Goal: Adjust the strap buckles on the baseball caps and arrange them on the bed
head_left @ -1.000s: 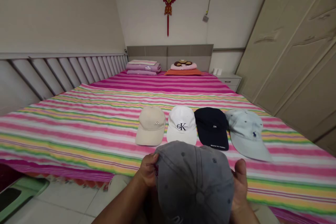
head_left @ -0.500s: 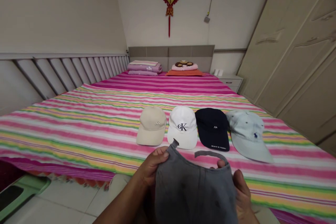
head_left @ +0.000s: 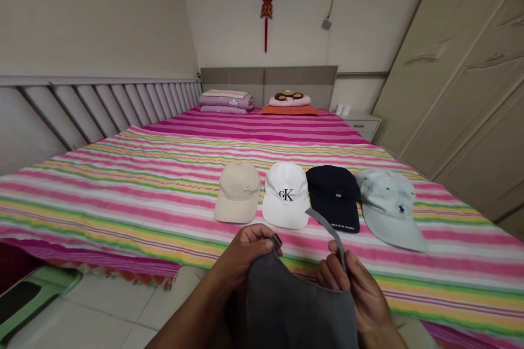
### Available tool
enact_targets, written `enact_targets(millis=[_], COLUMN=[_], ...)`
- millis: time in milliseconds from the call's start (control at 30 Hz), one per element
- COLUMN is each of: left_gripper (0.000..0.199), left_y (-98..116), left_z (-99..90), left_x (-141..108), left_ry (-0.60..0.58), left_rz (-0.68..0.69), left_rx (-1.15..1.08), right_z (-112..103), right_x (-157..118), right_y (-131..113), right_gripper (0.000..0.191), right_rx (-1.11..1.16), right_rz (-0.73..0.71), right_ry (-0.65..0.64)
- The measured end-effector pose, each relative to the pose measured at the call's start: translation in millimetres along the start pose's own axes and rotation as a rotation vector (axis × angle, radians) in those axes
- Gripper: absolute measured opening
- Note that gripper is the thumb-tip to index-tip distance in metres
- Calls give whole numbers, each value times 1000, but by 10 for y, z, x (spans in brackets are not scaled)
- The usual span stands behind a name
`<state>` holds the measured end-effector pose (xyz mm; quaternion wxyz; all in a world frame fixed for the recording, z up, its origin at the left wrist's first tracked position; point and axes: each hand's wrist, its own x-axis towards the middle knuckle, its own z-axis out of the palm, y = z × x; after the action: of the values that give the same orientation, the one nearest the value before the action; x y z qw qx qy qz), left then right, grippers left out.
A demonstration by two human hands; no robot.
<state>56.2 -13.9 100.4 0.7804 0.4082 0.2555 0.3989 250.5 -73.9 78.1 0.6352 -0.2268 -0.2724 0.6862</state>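
Between my hands hangs a grey cap (head_left: 301, 305), its back opening facing up and its lower part cut off by the frame. My left hand (head_left: 249, 253) pinches the cap's corner beside a small dark buckle (head_left: 277, 240). My right hand (head_left: 360, 289) grips the other corner, with the loose grey strap (head_left: 327, 224) rising between its fingers and curving left. Beyond, in a row on the bed, lie a beige cap (head_left: 238, 191), a white cap (head_left: 286, 210) with black letters, a navy cap (head_left: 333, 191) and a pale blue cap (head_left: 387, 202).
The bed has a striped sheet (head_left: 123, 185). Folded purple bedding (head_left: 226, 103) and a pink and orange stack (head_left: 290, 106) lie by the headboard (head_left: 298, 79). A metal rail (head_left: 102, 101) runs along the left, a wardrobe (head_left: 450, 76) stands right, and a green stool (head_left: 45, 289) is lower left.
My right hand has closed around the strap's base, and the strap now points up instead of lying curled left. My left fingers have shifted onto the buckle corner. The row of caps stays put.
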Motion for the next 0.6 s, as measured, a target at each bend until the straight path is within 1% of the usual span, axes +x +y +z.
enact_targets(millis=[67, 100, 200, 267, 367, 500, 600], left_gripper=[17, 18, 19, 19, 18, 18, 18], left_y=[12, 17, 25, 25, 25, 27, 9], left_z=[12, 16, 23, 26, 29, 40, 69], left_x=[-1, -2, -2, 0, 4, 7, 8], left_ry=[-16, -25, -49, -65, -82, -89, -109], left_rz=[-32, -47, -79, -93, -115, -116, -121], left_rx=[12, 11, -12, -32, -50, -55, -68], right_z=[19, 29, 62, 98, 173, 250, 281], right_x=[3, 11, 59, 95, 142, 193, 212], right_y=[-48, -75, -154, -201, -270, -333, -322], right_gripper=[25, 27, 17, 20, 17, 20, 27], right_rx=[-48, -75, -162, -216, -296, -354, -416], right_rz=[26, 31, 54, 69, 80, 83, 114], right_ry=[-23, -27, -37, -59, -61, -84, -99])
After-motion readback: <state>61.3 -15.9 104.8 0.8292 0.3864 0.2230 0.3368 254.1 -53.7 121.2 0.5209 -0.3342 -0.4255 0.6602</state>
